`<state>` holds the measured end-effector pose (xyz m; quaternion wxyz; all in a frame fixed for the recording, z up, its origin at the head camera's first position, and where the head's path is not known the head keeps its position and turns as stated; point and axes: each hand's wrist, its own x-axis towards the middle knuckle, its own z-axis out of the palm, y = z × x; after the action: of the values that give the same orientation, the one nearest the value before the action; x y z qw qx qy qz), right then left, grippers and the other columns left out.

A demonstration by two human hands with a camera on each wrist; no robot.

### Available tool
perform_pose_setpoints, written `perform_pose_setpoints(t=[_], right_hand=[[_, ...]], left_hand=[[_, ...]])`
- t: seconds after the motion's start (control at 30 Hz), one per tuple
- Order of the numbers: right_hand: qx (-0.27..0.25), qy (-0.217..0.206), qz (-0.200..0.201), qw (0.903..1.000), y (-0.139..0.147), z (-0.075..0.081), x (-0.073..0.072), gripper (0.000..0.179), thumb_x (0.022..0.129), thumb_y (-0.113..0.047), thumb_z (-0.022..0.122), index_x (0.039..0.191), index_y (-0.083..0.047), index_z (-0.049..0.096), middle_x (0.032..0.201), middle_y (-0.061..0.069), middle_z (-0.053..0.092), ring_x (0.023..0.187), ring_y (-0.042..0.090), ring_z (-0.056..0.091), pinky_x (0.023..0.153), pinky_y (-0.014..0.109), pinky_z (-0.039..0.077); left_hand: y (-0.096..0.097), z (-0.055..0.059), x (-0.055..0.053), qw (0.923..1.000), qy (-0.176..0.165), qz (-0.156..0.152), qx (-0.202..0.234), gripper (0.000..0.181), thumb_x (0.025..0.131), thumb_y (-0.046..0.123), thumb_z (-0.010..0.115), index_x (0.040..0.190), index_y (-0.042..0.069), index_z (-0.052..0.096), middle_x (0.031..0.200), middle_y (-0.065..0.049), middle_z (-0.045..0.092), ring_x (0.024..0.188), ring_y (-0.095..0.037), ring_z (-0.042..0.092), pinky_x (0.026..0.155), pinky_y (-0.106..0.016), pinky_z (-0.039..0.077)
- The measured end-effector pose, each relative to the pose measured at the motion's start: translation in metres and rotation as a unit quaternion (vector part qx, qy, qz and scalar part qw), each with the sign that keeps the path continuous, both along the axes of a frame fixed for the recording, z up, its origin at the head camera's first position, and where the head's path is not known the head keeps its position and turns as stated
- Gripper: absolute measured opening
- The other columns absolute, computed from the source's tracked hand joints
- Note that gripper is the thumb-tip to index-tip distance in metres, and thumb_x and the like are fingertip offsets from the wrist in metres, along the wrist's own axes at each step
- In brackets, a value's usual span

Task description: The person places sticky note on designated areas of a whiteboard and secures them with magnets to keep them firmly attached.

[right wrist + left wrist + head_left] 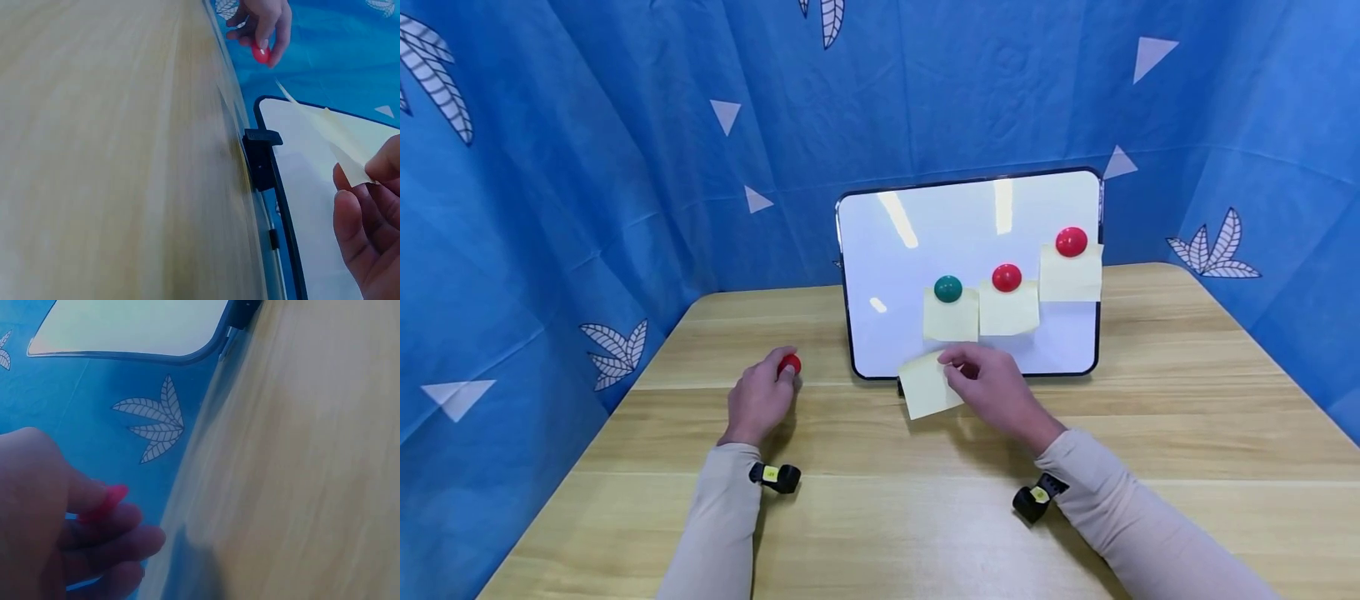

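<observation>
Between thumb and fingers, my left hand (762,398) pinches a round red magnet (790,363), held left of the whiteboard; the left wrist view shows the magnet (111,503) at the fingertips. My right hand (992,387) pinches a pale yellow sticky note (925,387) by its right side, in front of the board's lower edge. The small whiteboard (887,275) stands upright with a dark frame. On it, a green magnet (948,289) and two red magnets (1007,277) each sit at the top of a yellow note (951,318).
The wooden table (880,517) extends around the board. A black clip-like foot (259,159) grips the board's lower frame. Behind hangs a blue curtain (647,167) with leaf and triangle prints. Black cameras are strapped on both wrists.
</observation>
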<state>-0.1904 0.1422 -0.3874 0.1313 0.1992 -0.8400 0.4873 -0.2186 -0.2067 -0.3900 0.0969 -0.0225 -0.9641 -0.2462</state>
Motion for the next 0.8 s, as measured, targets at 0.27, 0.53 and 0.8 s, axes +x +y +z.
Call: perform_pose_setpoints(t=[0.27, 0.53, 0.8], right_hand=[[-0.005, -0.006, -0.005, 1.0, -0.003, 0.001, 0.001, 0.016, 0.095, -0.006, 0.065, 0.108, -0.007, 0.072, 0.086, 0.001, 0.066, 0.074, 0.018, 0.056, 0.061, 0.028, 0.05], [0.004, -0.01, -0.014, 0.9998, -0.004, 0.004, -0.001, 0.019, 0.095, -0.007, 0.063, 0.112, -0.007, 0.072, 0.087, 0.002, 0.067, 0.074, 0.018, 0.058, 0.06, 0.029, 0.052], [0.007, -0.006, -0.018, 0.9998, -0.004, 0.005, -0.002, 0.02, 0.095, -0.006, 0.062, 0.113, -0.007, 0.071, 0.087, 0.002, 0.067, 0.073, 0.017, 0.059, 0.06, 0.028, 0.052]], left_hand=[[0.002, -0.001, 0.001, 0.9999, -0.003, -0.008, 0.014, 0.041, 0.106, 0.023, 0.043, 0.145, 0.016, 0.052, 0.128, -0.017, 0.064, 0.112, -0.037, 0.06, 0.09, -0.059, 0.045], [0.006, -0.004, -0.001, 0.9992, -0.01, -0.01, 0.037, 0.043, 0.104, 0.024, 0.051, 0.147, 0.016, 0.05, 0.129, -0.018, 0.063, 0.111, -0.036, 0.061, 0.092, -0.057, 0.046], [0.012, -0.003, 0.001, 0.9984, 0.007, -0.016, 0.054, 0.041, 0.104, 0.024, 0.055, 0.144, 0.015, 0.055, 0.123, -0.015, 0.066, 0.105, -0.033, 0.062, 0.087, -0.053, 0.049]])
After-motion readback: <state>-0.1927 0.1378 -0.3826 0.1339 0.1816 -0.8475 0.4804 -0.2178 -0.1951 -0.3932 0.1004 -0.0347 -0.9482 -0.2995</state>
